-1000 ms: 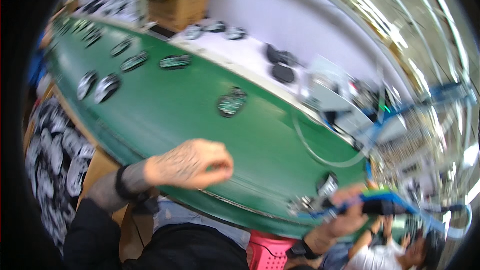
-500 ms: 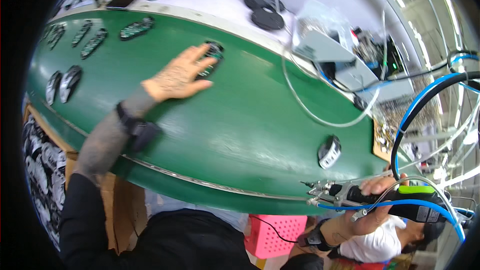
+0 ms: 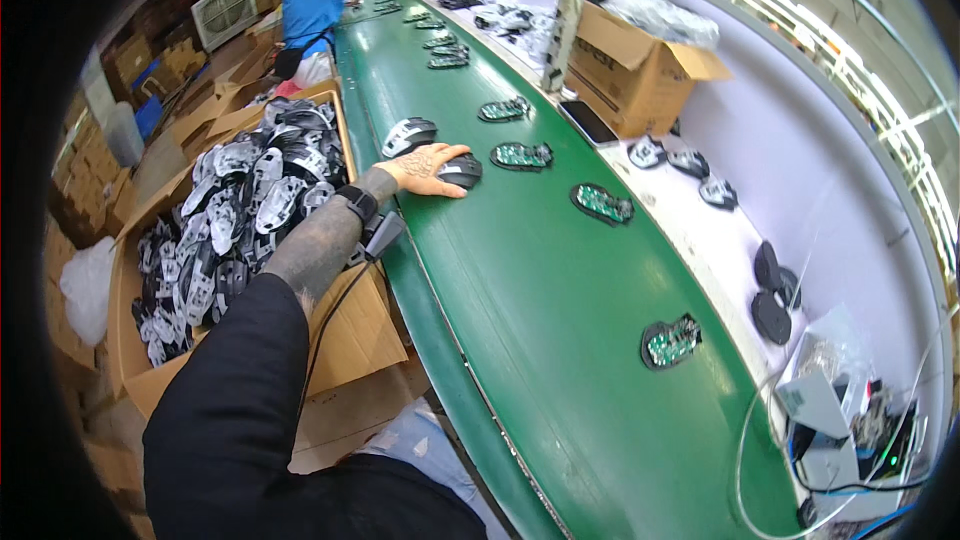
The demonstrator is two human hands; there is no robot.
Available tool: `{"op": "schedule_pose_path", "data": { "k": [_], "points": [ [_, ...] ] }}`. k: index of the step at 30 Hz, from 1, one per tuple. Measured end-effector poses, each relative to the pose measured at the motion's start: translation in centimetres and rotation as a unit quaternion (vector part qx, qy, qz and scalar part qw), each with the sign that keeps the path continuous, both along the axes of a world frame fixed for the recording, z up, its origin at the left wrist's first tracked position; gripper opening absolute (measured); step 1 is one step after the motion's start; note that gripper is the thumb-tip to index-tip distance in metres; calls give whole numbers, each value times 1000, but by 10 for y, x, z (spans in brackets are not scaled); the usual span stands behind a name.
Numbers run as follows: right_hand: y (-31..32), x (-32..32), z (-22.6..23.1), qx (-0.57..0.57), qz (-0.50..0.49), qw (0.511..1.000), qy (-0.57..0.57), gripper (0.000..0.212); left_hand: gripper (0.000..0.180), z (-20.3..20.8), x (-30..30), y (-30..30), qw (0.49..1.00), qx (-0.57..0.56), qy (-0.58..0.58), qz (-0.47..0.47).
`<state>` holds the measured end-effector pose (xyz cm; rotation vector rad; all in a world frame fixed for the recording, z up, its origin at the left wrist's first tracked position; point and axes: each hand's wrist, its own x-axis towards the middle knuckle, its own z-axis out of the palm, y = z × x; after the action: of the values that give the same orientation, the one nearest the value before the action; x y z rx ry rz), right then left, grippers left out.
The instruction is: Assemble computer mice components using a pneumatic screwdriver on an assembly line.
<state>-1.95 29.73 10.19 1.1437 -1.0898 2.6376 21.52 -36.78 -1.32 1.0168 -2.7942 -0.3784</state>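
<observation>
My left hand (image 3: 425, 172) reaches over the near-left edge of the green conveyor belt (image 3: 480, 310). Its thumb and fingers close around the sides of a dark computer mouse cover (image 3: 460, 172) lying on the belt. Right beside it, past the knuckles, sits another mouse cover (image 3: 409, 135) in black and white. Several mouse bases with bare green circuit boards lie along the belt, such as one mouse base (image 3: 522, 156) close to the fingertips and another mouse base (image 3: 671, 342) nearer me. My right hand is out of view.
On the left, a cardboard box (image 3: 365, 325) is heaped with mouse shells (image 3: 265, 175). A co-worker in blue (image 3: 318, 2) stands at the belt's far end. A white ledge (image 3: 690, 245) along the right carries a phone (image 3: 590, 123), a carton (image 3: 625, 70) and dark round parts (image 3: 771, 318).
The view has swung left. My left hand has left a mouse base with a circuit board and is now at the mouse cover. My right hand, with its powered screwdriver, has gone out of view.
</observation>
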Motion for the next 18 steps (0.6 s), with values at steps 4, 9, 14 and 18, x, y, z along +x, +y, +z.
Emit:
{"op": "schedule_pose_path", "data": {
  "k": [4,9,14,18],
  "points": [
    [-11,-23,-33,145,-242,958,53,60,69,18,-14,11,999,-29,14,-10],
    [-10,-60,-58,92,-96,981,140,47,49,46,-123,116,975,-32,197,-101],
    [-38,-32,-38,139,-296,943,56,62,45,32,-253,238,945,-22,264,-193],
    [-33,-24,-45,157,-311,935,65,63,51,1,-285,267,969,15,138,-203]
  ]
}}
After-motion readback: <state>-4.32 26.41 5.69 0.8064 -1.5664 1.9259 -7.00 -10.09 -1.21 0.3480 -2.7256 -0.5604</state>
